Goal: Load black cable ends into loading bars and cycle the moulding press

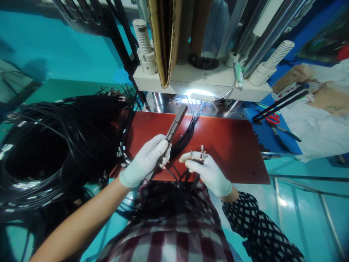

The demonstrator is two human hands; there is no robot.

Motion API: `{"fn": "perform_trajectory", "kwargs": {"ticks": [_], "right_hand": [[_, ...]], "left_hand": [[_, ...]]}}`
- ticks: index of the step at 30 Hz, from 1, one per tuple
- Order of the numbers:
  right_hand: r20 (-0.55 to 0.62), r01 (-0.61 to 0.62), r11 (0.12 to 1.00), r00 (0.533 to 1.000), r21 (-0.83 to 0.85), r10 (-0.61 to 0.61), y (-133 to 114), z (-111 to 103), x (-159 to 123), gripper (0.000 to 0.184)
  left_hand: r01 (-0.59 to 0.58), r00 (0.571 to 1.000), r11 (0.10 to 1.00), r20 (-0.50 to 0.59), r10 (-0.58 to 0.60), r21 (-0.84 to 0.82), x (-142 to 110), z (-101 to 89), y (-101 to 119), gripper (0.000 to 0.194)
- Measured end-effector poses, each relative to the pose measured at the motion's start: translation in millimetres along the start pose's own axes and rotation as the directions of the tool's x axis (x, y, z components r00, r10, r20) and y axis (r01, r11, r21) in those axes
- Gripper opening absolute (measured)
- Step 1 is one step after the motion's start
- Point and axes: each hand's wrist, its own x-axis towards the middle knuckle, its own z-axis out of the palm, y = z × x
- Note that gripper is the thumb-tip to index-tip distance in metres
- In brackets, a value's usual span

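My left hand (151,156), in a white glove, is closed around a long flat metal bar (176,122) that slants up and to the right. Small metal cable connectors (163,162) show just below its fingers. Between the thumb and fingers of my gloved right hand (211,173) are black cable ends with metal connectors (202,153). Below both hands, black cables hang toward my lap. A bundle of black cables (185,140) lies on the reddish-brown board (229,145), running up to the lit press plate (171,105).
A white press block (185,82) with threaded posts stands ahead under a bright lamp (201,96). Large coils of black cable (40,153) are heaped at left. Red-handled pliers (280,134) lie on a blue surface at right, near plastic bags (319,120).
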Motion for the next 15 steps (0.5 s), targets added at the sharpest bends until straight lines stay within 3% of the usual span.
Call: {"fn": "perform_trajectory", "kwargs": {"ticks": [4,8,11,15], "right_hand": [[-0.039,-0.039,0.985,0.999,-0.168,0.033,1.0,2.0,-1.6,0.04],[-0.142,-0.131,0.907,0.987,-0.399,0.08,1.3,5.4,-3.9,0.051],[-0.175,-0.146,0.956,0.979,-0.255,0.103,2.9,5.6,-4.9,0.034],[-0.032,-0.033,0.998,0.999,-0.055,0.031,2.0,3.8,-4.8,0.021]], "left_hand": [[0.026,1.0,0.999,0.003,-0.025,-0.048,-0.8,0.6,1.4,0.034],[0.023,1.0,0.999,0.004,-0.023,-0.047,0.0,-0.6,1.0,0.034],[0.02,1.0,0.999,0.011,-0.02,-0.044,-0.4,-2.4,0.1,0.033],[0.01,1.0,0.999,0.016,-0.009,-0.047,-2.0,-3.3,0.2,0.033]]}}
